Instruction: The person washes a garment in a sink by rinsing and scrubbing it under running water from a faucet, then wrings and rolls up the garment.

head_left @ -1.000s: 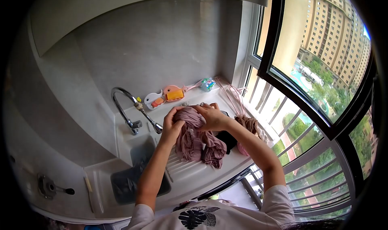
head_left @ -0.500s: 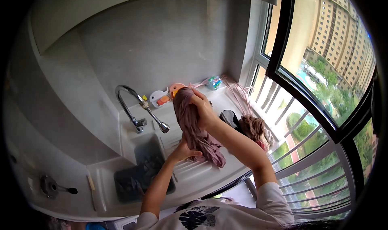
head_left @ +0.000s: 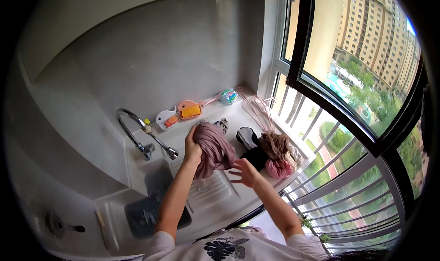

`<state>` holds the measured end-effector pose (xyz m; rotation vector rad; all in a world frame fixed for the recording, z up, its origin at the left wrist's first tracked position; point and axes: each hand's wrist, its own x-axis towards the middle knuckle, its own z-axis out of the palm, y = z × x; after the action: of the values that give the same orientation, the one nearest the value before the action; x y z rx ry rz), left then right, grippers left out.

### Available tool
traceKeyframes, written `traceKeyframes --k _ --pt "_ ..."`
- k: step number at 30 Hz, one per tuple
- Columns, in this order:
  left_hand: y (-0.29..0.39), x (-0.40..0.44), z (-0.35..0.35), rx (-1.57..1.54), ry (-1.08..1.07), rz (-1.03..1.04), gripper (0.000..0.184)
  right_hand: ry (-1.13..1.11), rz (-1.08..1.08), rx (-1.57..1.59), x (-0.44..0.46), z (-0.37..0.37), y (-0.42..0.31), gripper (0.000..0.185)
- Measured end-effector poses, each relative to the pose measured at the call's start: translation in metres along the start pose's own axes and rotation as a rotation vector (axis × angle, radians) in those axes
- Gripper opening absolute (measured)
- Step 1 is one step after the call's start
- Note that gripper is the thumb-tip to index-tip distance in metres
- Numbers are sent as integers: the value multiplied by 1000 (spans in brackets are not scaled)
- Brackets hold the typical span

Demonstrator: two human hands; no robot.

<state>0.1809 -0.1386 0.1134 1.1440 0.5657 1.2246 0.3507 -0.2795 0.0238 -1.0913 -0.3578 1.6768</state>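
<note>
A mauve garment [head_left: 211, 148], bunched and folded, hangs above the ribbed washboard [head_left: 208, 192] of the white sink counter. My left hand [head_left: 193, 150] is wrapped round its left side, with the fingers partly behind the fabric. At its lower right edge, my right hand [head_left: 246, 173] has its fingers spread, the fingertips at or very near the cloth. Whether they touch it I cannot tell. Behind the garment lies a small grey patterned cloth [head_left: 222, 125], partly hidden.
A chrome faucet [head_left: 149, 132] arches beside the sink basin [head_left: 158, 215], which holds dark water. Orange and white soap dishes [head_left: 189, 109] line the wall. Brown and pink clothes [head_left: 278, 153] are heaped at right, near pink cords [head_left: 257, 103] and the barred window.
The mauve garment has gone from hanging lengthwise to a folded bunch. My right hand has left its top and moved down to the right; my left hand has moved up and holds its left side.
</note>
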Motion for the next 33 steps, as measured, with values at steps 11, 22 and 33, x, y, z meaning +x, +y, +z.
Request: traceKeyframes --k 11,22,33 --pt "-22 -55 7 -533 74 -324 29 -364 -371 721 70 74 44 84" --pt "-33 -125 -86 59 83 -160 66 -199 -157 429 94 53 14 53" --pt "-54 -108 -174 1557 -692 1358 84 -75 -57 364 68 79 26 44"
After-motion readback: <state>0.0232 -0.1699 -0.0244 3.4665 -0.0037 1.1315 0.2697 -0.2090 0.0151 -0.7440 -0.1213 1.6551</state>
